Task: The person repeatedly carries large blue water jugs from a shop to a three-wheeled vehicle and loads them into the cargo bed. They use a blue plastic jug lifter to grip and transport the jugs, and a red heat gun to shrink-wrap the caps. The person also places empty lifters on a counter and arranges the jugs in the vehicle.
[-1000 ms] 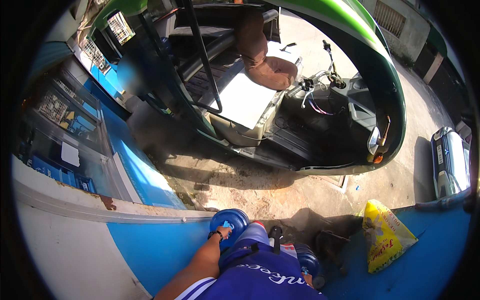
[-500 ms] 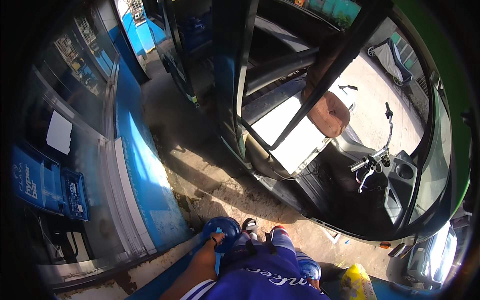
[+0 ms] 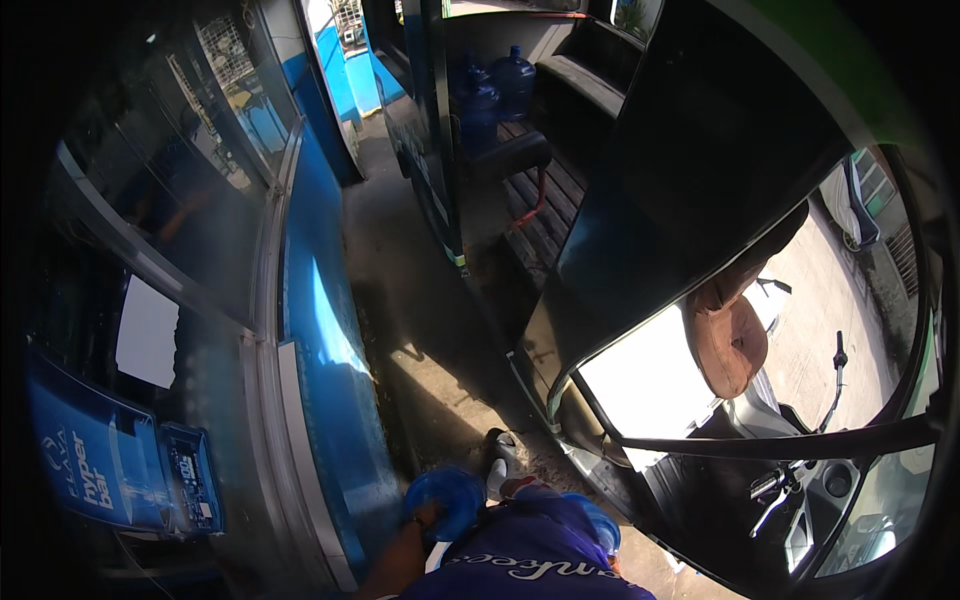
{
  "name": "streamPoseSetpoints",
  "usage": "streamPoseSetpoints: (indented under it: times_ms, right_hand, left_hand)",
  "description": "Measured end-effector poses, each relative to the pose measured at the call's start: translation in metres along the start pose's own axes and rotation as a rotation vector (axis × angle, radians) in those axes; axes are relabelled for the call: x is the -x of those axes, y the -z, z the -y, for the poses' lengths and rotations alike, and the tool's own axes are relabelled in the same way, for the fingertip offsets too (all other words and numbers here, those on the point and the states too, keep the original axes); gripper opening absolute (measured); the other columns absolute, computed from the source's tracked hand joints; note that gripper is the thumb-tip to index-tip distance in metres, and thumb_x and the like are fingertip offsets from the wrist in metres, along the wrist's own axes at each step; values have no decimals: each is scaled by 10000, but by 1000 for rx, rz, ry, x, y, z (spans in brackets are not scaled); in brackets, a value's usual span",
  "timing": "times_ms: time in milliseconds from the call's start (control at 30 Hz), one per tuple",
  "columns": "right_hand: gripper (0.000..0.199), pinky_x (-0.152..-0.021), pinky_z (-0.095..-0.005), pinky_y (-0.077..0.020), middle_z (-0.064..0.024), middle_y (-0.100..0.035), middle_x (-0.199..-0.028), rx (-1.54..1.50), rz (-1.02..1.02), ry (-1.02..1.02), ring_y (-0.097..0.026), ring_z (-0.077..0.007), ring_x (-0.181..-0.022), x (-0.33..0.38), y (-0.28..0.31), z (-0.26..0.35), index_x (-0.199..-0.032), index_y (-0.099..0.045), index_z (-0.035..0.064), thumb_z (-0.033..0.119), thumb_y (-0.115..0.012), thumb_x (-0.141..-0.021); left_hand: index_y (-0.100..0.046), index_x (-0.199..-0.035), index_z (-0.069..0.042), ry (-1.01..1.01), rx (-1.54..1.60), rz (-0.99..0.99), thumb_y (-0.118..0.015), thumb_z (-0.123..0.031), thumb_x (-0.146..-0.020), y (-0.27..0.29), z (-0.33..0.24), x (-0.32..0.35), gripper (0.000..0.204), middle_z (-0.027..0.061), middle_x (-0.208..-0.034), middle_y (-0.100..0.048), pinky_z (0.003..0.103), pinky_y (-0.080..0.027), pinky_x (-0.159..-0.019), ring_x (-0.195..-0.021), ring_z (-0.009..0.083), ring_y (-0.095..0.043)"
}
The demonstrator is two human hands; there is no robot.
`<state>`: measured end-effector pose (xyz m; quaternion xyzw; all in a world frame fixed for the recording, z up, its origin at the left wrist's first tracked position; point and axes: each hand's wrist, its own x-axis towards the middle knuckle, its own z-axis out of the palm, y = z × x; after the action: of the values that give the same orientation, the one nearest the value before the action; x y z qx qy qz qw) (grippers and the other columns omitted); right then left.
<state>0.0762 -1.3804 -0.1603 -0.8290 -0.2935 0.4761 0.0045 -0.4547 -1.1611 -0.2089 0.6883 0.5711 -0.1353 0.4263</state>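
My left hand (image 3: 426,516), in shadow at the lower edge, is closed at the top of a round blue water jug (image 3: 455,497). This jug hangs low beside my left leg, next to the blue wall. A second blue water jug (image 3: 597,522) shows at my right side, partly covered by my purple shirt (image 3: 540,545). My right hand is hidden below the shirt, so its grip on that jug cannot be seen. One foot in a dark sandal (image 3: 497,445) is on the ground between the jugs.
A three-wheeled vehicle with a brown seat (image 3: 728,345) and handlebar (image 3: 838,365) stands at right. Blue jugs (image 3: 513,82) sit on its slatted rear floor (image 3: 545,205). At left runs a blue wall (image 3: 320,330) with windows. A narrow concrete walkway (image 3: 385,240) lies between.
I have moved forward along the walkway, and the vehicle's rear compartment with its jugs has come into view. Both carried jugs came along. The yellow sack at lower right is gone from view.
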Motion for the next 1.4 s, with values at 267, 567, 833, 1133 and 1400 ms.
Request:
streamPoseSetpoints:
  times_ms: [267, 567, 833, 1133, 1400]
  right_hand:
    - [359, -810, -418, -537, -264, -727, -912, 68, 30, 30, -714, -395, -956, -44, 8, 138, -916, -749, -13, 337, -694, -858]
    - [345, -456, -377, -393, -90, -563, -544, -598, -46, -244, -498, -187, -447, -27, 0, 257, -664, -635, -65, 249, -720, -779]
    - [487, -776, -457, -529, -261, -702, -821, -328, 117, -362, -709, -353, -816, -43, -51, 328, -826, -714, -89, 398, -707, -822]
    - [551, -862, -459, -522, -287, -710, -975, -250, 38, -189, -678, -416, -1010, -82, -120, 398, -941, -721, -65, 482, -687, -885]
    - [517, -828, -466, -527, -280, -713, -948, -379, -94, -241, -683, -423, -972, -66, -130, 504, -946, -736, -40, 472, -680, -903]
  left_hand:
    - [-715, -1182, -140, 58, -135, 151, -515, -357, -1007, 114, 59, -44, 343, 142, -1139, -718, 441, -526, -879, -1048, 300, -682]
    - [-725, -1033, -62, 587, 365, 47, -578, -311, -913, 247, 105, -157, 312, 158, -942, -739, 436, -553, -745, -832, 309, -720]
    - [-692, -1084, 57, 418, 168, 196, -636, -326, -781, 368, 39, -281, 491, 281, -1046, -723, 439, -556, -885, -937, 399, -727]
    - [-701, -1058, 39, -172, -165, 241, -609, -400, -874, 560, -192, -347, 485, 292, -1105, -684, 480, -520, -942, -1057, 435, -657]
    - [-685, -887, 44, -509, 60, 198, -663, -281, -860, 675, -387, -416, 327, 255, -788, -674, 485, -509, -695, -749, 424, -652]
